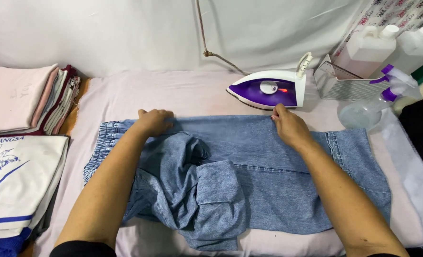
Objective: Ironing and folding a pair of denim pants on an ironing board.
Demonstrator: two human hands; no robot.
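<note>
Lighting: bright, even, diffuse, from above; soft shadows under both forearms. Glare: mild sheen on the purple-and-white iron [268, 90] and the spray bottle [371, 107], upper right of frame. Focus: sharp centrally. Distortion: slight wide-angle bowing at edges.
</note>
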